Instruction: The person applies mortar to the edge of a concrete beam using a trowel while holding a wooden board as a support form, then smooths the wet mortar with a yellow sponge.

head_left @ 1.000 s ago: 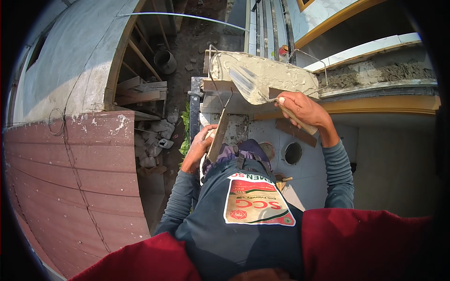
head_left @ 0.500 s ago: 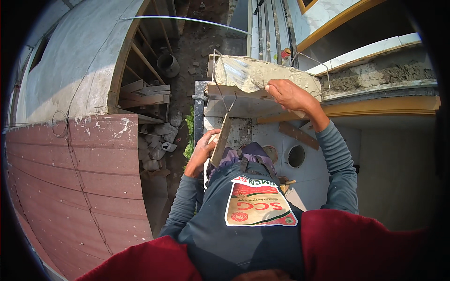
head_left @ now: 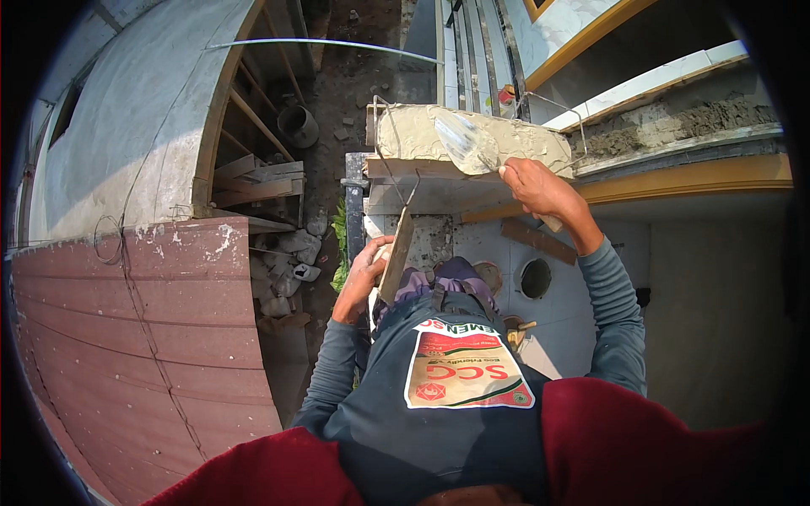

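From the head view I look steeply down past my own dark shirt and red sleeves, high above the ground. My right hand (head_left: 540,190) is clamped around the handle of a trowel (head_left: 467,142), whose grey metal blade lies tilted on the wet plaster block (head_left: 439,131) straight ahead. That block is pale beige, rough and freshly smeared, rounded at its left end, with thin bent wire (head_left: 390,139) looping over it. My left hand (head_left: 369,268) is closed on a flat wooden board (head_left: 396,253), held on edge and tilted, just beside my left knee.

Room is tight. To the left the footing stops at a hard edge; beyond it is a deep drop to a dirt yard with stacked timber (head_left: 253,173), rubble and a dark pot (head_left: 297,126). A curved grey wall (head_left: 126,143) and a reddish panelled roof (head_left: 143,329) fill the left side. To the right, a yellow-trimmed ledge (head_left: 675,177) with rough mortar on top hems in my right arm. Under me the white slab (head_left: 565,312) has a round hole (head_left: 535,278) just right of my legs.
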{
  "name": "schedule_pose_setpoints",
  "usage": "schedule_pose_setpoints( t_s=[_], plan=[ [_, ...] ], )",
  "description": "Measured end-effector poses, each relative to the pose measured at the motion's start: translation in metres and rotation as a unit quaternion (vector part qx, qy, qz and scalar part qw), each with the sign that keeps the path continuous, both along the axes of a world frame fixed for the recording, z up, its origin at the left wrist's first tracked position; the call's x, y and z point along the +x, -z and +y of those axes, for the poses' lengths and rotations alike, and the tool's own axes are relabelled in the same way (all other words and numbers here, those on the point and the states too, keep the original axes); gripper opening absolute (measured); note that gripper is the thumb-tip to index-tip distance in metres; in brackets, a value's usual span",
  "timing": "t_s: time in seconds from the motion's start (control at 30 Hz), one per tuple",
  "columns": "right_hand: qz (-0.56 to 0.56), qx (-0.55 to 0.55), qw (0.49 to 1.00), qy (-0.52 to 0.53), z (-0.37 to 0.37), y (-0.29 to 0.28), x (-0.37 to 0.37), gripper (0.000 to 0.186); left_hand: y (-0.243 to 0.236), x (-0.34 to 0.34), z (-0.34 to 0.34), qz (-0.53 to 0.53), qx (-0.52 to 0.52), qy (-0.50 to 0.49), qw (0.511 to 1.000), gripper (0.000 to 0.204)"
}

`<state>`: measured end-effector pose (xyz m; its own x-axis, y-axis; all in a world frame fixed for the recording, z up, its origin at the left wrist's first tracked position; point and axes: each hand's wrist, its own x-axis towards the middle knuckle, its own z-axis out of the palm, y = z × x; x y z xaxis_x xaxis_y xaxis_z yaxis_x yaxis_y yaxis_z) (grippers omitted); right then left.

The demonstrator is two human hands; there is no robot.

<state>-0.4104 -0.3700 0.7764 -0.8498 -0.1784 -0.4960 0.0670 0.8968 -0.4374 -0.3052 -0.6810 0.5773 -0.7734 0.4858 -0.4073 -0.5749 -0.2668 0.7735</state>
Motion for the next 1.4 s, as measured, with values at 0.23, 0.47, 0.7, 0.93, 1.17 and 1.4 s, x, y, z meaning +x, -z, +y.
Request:
schedule_pose_setpoints(
  t_s=[0.23, 0.47, 0.7, 0.93, 1.17, 1.4],
  plan=[
    [0.043, 0.018, 0.998, 0.041, 0.025, -0.01, 0.024, 0.037, -0.021, -0.001, 0.0, -0.036, -0.004, -0.005, 0.999, 0.041],
    [0.007, -0.073, 0.977, 0.198, 0.023, -0.016, 0.037, 0.035, -0.012, -0.004, 0.001, -0.023, 0.005, 0.016, 1.0, 0.043],
    [-0.003, -0.04, 0.989, 0.139, 0.013, 0.007, 0.028, 0.036, -0.016, -0.008, 0.004, -0.004, -0.002, 0.033, 0.999, 0.046],
    [-0.064, 0.049, 0.983, 0.166, 0.02, -0.012, 0.032, 0.022, -0.001, 0.001, -0.002, -0.004, 0.004, 0.014, 1.0, 0.047],
    [0.067, 0.1, 0.991, 0.055, 0.051, -0.005, 0.054, 0.029, -0.018, -0.001, -0.001, -0.026, 0.005, 0.006, 1.0, 0.043],
    [0.036, -0.082, 0.935, 0.342, 0.053, -0.028, 0.075, 0.037, -0.001, -0.002, -0.006, 0.007, -0.001, 0.025, 1.0, 0.045]
  ],
)
